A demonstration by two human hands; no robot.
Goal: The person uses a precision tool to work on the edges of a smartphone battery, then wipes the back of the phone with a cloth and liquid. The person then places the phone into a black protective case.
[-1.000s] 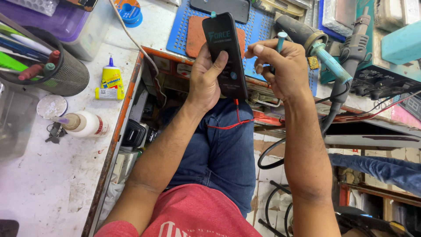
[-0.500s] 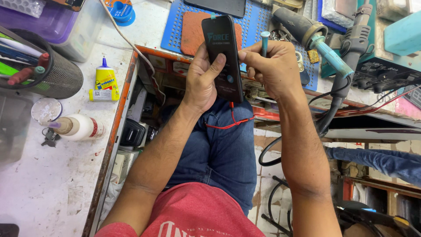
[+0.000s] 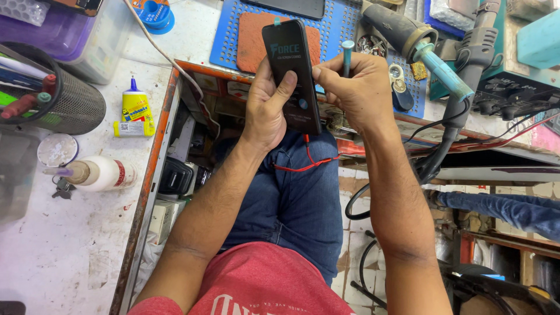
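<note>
- The left hand (image 3: 268, 108) holds a black phone (image 3: 291, 73) upright above the lap, fingers wrapped round its edge; the thumb lies across its face
- The right hand (image 3: 356, 90) touches the phone's right edge, fingers clenched on a teal-handled tool (image 3: 347, 55)
- A blue perforated mat (image 3: 335, 26) lies on the tabletop (image 3: 70, 245) just beyond; a yellow glue bottle (image 3: 133, 111) stands at left

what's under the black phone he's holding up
The left hand wraps behind the black phone; beyond it lie an orange pad on a blue perforated mat. The pad's middle is covered.
</note>
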